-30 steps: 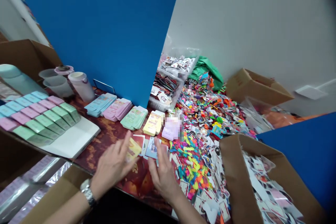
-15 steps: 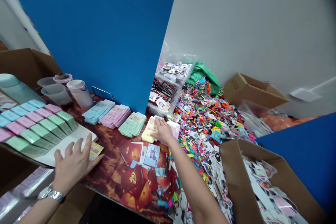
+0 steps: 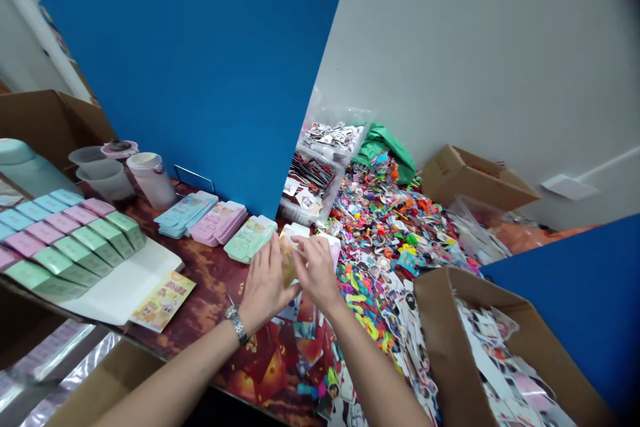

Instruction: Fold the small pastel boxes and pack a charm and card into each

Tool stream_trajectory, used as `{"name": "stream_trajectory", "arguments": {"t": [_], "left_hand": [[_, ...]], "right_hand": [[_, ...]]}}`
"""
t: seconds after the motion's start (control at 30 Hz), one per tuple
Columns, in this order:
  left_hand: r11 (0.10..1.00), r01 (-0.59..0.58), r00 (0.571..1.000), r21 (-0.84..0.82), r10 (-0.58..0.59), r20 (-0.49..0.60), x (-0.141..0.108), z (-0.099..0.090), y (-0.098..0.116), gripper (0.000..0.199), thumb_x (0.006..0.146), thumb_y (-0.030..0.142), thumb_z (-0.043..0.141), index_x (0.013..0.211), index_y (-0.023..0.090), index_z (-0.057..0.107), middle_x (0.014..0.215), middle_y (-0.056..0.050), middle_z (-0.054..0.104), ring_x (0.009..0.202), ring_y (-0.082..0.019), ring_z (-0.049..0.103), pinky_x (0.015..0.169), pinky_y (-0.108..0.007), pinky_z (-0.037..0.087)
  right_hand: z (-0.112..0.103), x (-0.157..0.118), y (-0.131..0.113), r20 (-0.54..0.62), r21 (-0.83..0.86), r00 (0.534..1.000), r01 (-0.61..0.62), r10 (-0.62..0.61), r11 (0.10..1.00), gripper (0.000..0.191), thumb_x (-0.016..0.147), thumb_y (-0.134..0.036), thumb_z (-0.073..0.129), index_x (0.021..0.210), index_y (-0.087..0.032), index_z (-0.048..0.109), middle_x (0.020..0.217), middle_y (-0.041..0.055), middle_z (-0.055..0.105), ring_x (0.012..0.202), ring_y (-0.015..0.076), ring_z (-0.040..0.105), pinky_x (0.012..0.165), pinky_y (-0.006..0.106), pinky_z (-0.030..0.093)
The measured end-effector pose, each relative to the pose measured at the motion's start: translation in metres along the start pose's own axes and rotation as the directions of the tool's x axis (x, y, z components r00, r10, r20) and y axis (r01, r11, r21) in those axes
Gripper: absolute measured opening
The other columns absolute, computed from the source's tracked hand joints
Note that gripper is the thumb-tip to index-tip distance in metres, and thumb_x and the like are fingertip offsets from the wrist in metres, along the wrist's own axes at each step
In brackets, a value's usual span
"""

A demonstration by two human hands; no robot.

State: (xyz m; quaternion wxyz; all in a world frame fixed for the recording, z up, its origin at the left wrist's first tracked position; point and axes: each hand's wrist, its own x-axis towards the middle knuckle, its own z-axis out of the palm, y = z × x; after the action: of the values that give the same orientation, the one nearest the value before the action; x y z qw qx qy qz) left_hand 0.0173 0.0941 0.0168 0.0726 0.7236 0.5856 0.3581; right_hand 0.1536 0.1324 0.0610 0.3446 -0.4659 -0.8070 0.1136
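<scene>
My left hand lies with its fingers stretched out and the thumb apart, along the left side of a yellow flat carton. My right hand has bent fingers pinched at that carton's upper right; the fingers partly hide it. Left of the hands lie stacks of green cartons, pink cartons and blue cartons. A lilac stack shows behind my right hand. One yellow printed carton lies at the edge of the white tray.
Folded green, pink and blue boxes stand in rows on the left. Cups and a bottle are behind them. Small colourful trinkets are heaped on the right, beside a cardboard box. A blue partition rises behind.
My left hand has moved right from the white tray to the yellow carton, uncovering the yellow printed carton. My right hand has drawn slightly nearer, its fingers now bent.
</scene>
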Motion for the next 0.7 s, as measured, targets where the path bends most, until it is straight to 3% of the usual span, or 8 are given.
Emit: {"name": "stream_trajectory", "arguments": {"t": [0.13, 0.23, 0.3, 0.4, 0.47, 0.53, 0.6, 0.7], "left_hand": [[0.989, 0.083, 0.997, -0.121, -0.083, 0.001, -0.006, -0.002, 0.005, 0.075, 0.083, 0.04, 0.061, 0.144, 0.01, 0.028, 0.122, -0.02, 0.058, 0.113, -0.033, 0.059, 0.092, -0.045, 0.05], [0.964, 0.186, 0.982, -0.188, -0.176, 0.069, -0.014, -0.01, 0.007, 0.054, 0.083, 0.039, 0.062, 0.128, 0.017, 0.043, 0.109, -0.012, 0.066, 0.096, -0.028, 0.068, 0.077, -0.038, 0.055], [0.96, 0.209, 0.977, -0.185, -0.198, 0.078, -0.018, -0.014, 0.008, 0.059, 0.082, 0.035, 0.063, 0.133, 0.019, 0.039, 0.113, -0.011, 0.066, 0.092, -0.027, 0.07, 0.075, -0.036, 0.055], [0.982, 0.083, 0.995, -0.169, -0.072, 0.07, -0.023, -0.019, 0.007, 0.075, 0.082, 0.028, 0.064, 0.145, 0.022, 0.024, 0.13, -0.014, 0.058, 0.099, -0.025, 0.068, 0.08, -0.035, 0.055], [0.991, -0.021, 0.996, -0.134, 0.033, 0.085, -0.025, -0.02, 0.006, 0.068, 0.084, 0.031, 0.063, 0.143, 0.024, 0.028, 0.127, -0.012, 0.058, 0.099, -0.024, 0.067, 0.078, -0.033, 0.055], [0.992, -0.09, 0.989, -0.083, 0.099, 0.106, -0.027, -0.022, 0.005, 0.055, 0.086, 0.037, 0.063, 0.134, 0.025, 0.039, 0.117, -0.01, 0.061, 0.097, -0.024, 0.066, 0.075, -0.032, 0.055], [0.992, -0.124, 0.985, -0.034, 0.127, 0.12, -0.028, -0.023, 0.005, 0.052, 0.086, 0.041, 0.064, 0.13, 0.025, 0.041, 0.113, -0.009, 0.06, 0.099, -0.025, 0.065, 0.075, -0.033, 0.055], [0.991, -0.131, 0.984, 0.0, 0.13, 0.119, -0.03, -0.024, 0.007, 0.065, 0.087, 0.04, 0.062, 0.142, 0.024, 0.03, 0.117, -0.011, 0.06, 0.102, -0.026, 0.064, 0.078, -0.035, 0.055]], "right_hand": [[-0.016, -0.023, -0.022, -0.073, 0.192, 0.997, 0.024, -0.01, 0.981, 0.025, 0.092, -0.02, 0.055, 0.116, -0.022, 0.061, 0.099, 0.007, 0.064, 0.103, 0.022, 0.057, 0.089, 0.037, 0.051], [-0.014, -0.04, -0.022, -0.218, 0.06, 0.975, 0.054, -0.04, 0.997, 0.027, 0.091, -0.022, 0.058, 0.117, -0.021, 0.061, 0.122, 0.0128, 0.057, 0.117, 0.026, 0.053, 0.099, 0.045, 0.047], [-0.01, -0.05, -0.019, -0.241, -0.038, 0.967, 0.082, -0.089, 0.996, 0.022, 0.091, -0.021, 0.058, 0.111, -0.021, 0.064, 0.131, 0.0144, 0.052, 0.123, 0.0285, 0.049, 0.102, 0.049, 0.045], [-0.009, -0.062, -0.021, -0.128, 0.049, 0.989, 0.076, -0.069, 0.996, 0.021, 0.094, -0.019, 0.053, 0.109, -0.023, 0.067, 0.138, 0.0132, 0.05, 0.125, 0.0268, 0.05, 0.103, 0.046, 0.045], [-0.011, -0.065, -0.024, -0.051, 0.216, 0.998, -0.03, 0.042, 0.976, 0.029, 0.096, -0.022, 0.049, 0.122, -0.024, 0.062, 0.135, 0.0119, 0.053, 0.122, 0.0238, 0.054, 0.101, 0.041, 0.047], [-0.014, -0.064, -0.026, -0.039, 0.393, 0.974, -0.189, 0.221, 0.9, 0.034, 0.099, -0.028, 0.045, 0.13, -0.023, 0.056, 0.125, 0.0101, 0.062, 0.113, 0.0213, 0.06, 0.095, 0.037, 0.051], [-0.016, -0.061, -0.027, 0.0, 0.555, 0.929, -0.308, 0.371, 0.773, 0.032, 0.1, -0.033, 0.043, 0.123, -0.021, 0.06, 0.109, 0.0078, 0.069, 0.1, 0.0198, 0.065, 0.086, 0.033, 0.054], [-0.017, -0.053, -0.027, 0.163, 0.68, 0.887, -0.418, 0.433, 0.602, 0.027, 0.094, -0.037, 0.053, 0.104, -0.017, 0.068, 0.095, 0.0058, 0.072, 0.086, 0.0192, 0.068, 0.076, 0.029, 0.055]]}}
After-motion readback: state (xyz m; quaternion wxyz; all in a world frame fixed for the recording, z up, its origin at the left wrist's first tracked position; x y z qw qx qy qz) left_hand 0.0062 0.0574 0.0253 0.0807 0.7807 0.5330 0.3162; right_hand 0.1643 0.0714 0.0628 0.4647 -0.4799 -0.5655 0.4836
